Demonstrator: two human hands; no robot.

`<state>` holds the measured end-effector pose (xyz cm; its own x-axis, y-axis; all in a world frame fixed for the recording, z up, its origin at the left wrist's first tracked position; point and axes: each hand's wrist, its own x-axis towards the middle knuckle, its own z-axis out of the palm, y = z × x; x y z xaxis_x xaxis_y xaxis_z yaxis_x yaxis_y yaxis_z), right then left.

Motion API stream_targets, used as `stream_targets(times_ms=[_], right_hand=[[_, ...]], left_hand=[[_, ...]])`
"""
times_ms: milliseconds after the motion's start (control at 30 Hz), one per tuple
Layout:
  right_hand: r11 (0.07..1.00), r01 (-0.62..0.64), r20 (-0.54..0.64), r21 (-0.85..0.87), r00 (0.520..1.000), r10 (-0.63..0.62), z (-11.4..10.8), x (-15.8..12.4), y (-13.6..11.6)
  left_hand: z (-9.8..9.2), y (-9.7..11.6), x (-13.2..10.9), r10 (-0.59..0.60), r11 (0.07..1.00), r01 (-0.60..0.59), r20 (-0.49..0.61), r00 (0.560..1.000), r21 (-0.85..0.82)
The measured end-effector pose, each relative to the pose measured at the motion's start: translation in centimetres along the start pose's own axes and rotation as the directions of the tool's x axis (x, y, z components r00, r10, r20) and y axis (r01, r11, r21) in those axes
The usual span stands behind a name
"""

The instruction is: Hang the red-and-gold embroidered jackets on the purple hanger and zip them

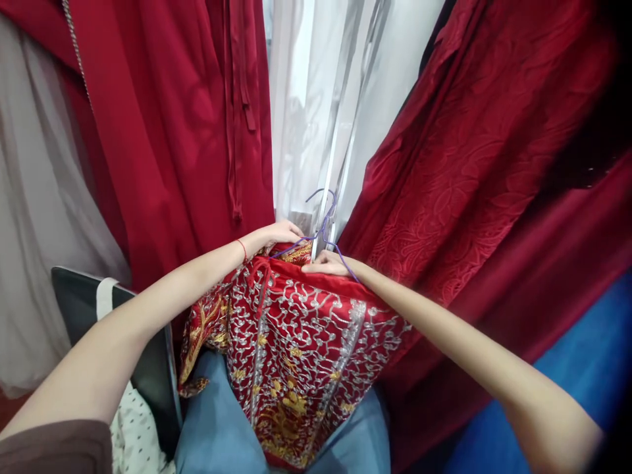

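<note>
A red garment (296, 329) with silver and gold embroidery lies over my lap. Its upper edge is a plain red band, like a skirt's waistband. A purple wire hanger (323, 227) stands at this edge, hook upward, one arm sloping down to each side. My left hand (285, 232) is closed at the far side of the garment's top, beside the hanger's left arm; its fingertips are partly hidden. My right hand (328, 263) pinches the red band below the hanger's right arm. Whether either hand also grips the hanger, I cannot tell.
Plain red cloth (187, 118) hangs at the left, patterned red cloth (459, 171) at the right. Between them are white cloth (296, 99) and shiny upright metal bars (340, 131). A dark panel (79, 296) with a white strap (105, 297) stands by my left arm.
</note>
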<state>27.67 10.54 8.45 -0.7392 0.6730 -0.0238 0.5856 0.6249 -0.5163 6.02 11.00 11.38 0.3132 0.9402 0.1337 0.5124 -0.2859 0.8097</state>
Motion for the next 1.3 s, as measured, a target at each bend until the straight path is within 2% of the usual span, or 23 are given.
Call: stream_targets(times_ms=[100, 200, 267, 333, 433, 533, 633, 700, 767, 800, 867, 933, 1033, 1100, 1200, 1233, 1300], right_hand=[[0.986, -0.046, -0.042, -0.158, 0.998, 0.040, 0.7, 1.0, -0.4], [0.990, -0.070, -0.108, -0.121, 0.992, 0.057, 0.7, 1.0, -0.1], [0.995, -0.031, -0.069, -0.100, 0.997, 0.024, 0.7, 0.7, 0.2], [0.998, 0.042, -0.009, -0.043, 0.999, -0.042, 0.6, 0.2, 0.4], [0.984, 0.106, 0.041, 0.144, 0.993, -0.113, 0.2, -0.8, 0.6], [0.964, 0.092, 0.004, 0.248, 0.995, -0.096, -0.1, -1.6, 0.7], [0.975, 0.046, -0.045, 0.219, 0.998, -0.037, 0.1, -2.0, 0.5], [0.981, 0.017, -0.063, 0.195, 0.998, -0.005, 0.5, -2.2, -0.1], [0.986, -0.016, -0.062, 0.165, 0.998, 0.026, 0.8, -2.4, -1.0], [0.989, -0.036, -0.062, 0.142, 0.997, 0.045, 0.9, -2.5, -1.4], [0.995, -0.060, -0.088, 0.082, 0.994, 0.068, 1.0, -2.5, -2.3], [0.998, -0.063, -0.151, 0.023, 0.986, 0.066, 1.0, -2.3, -2.6], [0.999, -0.041, -0.162, 0.003, 0.986, 0.041, 0.7, -2.0, -2.3], [0.999, -0.026, -0.123, 0.028, 0.992, 0.029, 0.6, -1.8, -1.7], [0.999, -0.004, -0.108, 0.040, 0.994, 0.008, 0.7, -1.6, -0.9], [0.999, -0.003, -0.111, 0.034, 0.994, 0.006, 0.8, -1.6, -0.8], [1.000, -0.004, -0.123, 0.013, 0.992, 0.005, 1.0, -1.5, -0.8]], left_hand=[[0.4, -0.2, 0.7, 0.007, 1.000, -0.007, -0.054, 0.999, -0.007], [0.2, -0.5, 0.5, -0.004, 1.000, 0.003, -0.119, 0.993, -0.009], [0.0, -0.4, -0.1, -0.017, 1.000, 0.016, -0.118, 0.993, -0.013], [-0.3, 0.1, -0.7, -0.041, 0.999, 0.040, -0.038, 0.998, -0.026], [-0.9, 0.9, -1.4, -0.023, 0.999, 0.026, 0.129, 0.991, -0.022], [-1.8, -0.1, -2.0, 0.047, 0.997, -0.055, 0.153, 0.987, 0.052], [-2.7, -3.3, -3.1, 0.085, 0.980, -0.094, 0.059, 0.995, 0.178], [-2.9, -5.6, -4.4, 0.120, 0.941, -0.077, -0.111, 0.987, 0.328], [-3.0, -6.9, -5.7, 0.144, 0.872, 0.041, -0.337, 0.931, 0.488], [-3.0, -7.0, -6.2, 0.140, 0.830, 0.133, -0.434, 0.890, 0.542], [-3.2, -6.0, -6.7, 0.136, 0.745, 0.285, -0.556, 0.820, 0.603], [-3.9, -4.1, -6.5, 0.202, 0.656, 0.336, -0.586, 0.785, 0.676], [-5.2, -1.4, -5.6, 0.324, 0.527, 0.332, -0.546, 0.772, 0.782], [-5.4, -0.6, -4.9, 0.245, 0.523, 0.425, -0.607, 0.756, 0.739], [-4.2, -1.1, -4.1, 0.009, 0.563, 0.595, -0.724, 0.690, 0.574], [-3.7, -1.6, -4.0, -0.033, 0.564, 0.615, -0.729, 0.684, 0.551], [-2.9, -2.7, -4.0, -0.001, 0.555, 0.583, -0.699, 0.715, 0.594]])
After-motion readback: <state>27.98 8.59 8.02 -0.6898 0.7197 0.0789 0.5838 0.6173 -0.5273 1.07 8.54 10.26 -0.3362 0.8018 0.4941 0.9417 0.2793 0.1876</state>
